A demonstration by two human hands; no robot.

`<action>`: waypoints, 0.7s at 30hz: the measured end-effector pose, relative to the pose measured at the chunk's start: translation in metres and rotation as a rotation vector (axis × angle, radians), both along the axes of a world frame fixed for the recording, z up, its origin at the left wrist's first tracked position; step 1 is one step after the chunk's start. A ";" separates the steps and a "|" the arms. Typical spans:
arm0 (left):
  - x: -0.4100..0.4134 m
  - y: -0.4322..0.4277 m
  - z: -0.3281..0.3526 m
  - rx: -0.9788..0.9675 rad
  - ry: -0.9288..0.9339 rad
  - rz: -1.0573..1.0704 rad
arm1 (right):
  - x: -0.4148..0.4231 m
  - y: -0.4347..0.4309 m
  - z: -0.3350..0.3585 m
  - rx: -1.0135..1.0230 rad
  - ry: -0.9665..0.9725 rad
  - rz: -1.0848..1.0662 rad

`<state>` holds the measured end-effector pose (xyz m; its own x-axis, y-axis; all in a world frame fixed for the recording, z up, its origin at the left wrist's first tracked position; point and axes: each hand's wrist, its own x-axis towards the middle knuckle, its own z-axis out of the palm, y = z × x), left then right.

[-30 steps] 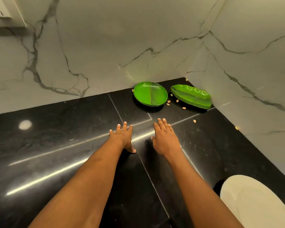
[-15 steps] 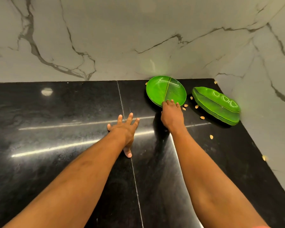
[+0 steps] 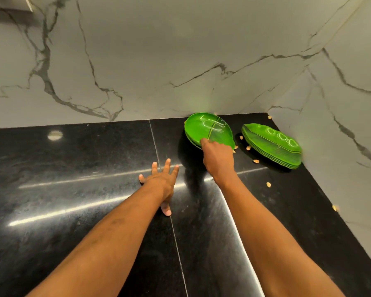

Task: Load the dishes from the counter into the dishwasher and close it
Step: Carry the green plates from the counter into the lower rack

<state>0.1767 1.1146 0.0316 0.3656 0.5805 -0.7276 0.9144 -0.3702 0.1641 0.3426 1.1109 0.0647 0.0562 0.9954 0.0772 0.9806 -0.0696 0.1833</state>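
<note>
Right hand [image 3: 217, 159] pinching near rim of round green leaf-patterned plate [image 3: 210, 129], fingertips hidden beneath, left hand [image 3: 161, 183] spread flat on glossy black stone tabletop [image 3: 73, 168], white veined marble walls [image 3: 159, 61]

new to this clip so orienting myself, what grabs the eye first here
A bright green round plate stands out at the back of the black counter, its near rim gripped by the right hand. Right of it lies a stack of long green plates amid scattered pale bits; the left hand rests flat on the counter.
</note>
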 end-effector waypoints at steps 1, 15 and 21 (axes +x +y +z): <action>0.001 0.000 0.000 0.003 0.001 -0.008 | -0.004 -0.009 0.002 0.019 -0.006 -0.005; -0.025 -0.023 0.007 0.243 -0.109 -0.116 | -0.057 -0.178 -0.023 0.151 0.010 -0.219; -0.054 -0.099 0.013 0.578 -0.298 -0.360 | -0.090 -0.242 -0.003 0.227 -0.031 -0.285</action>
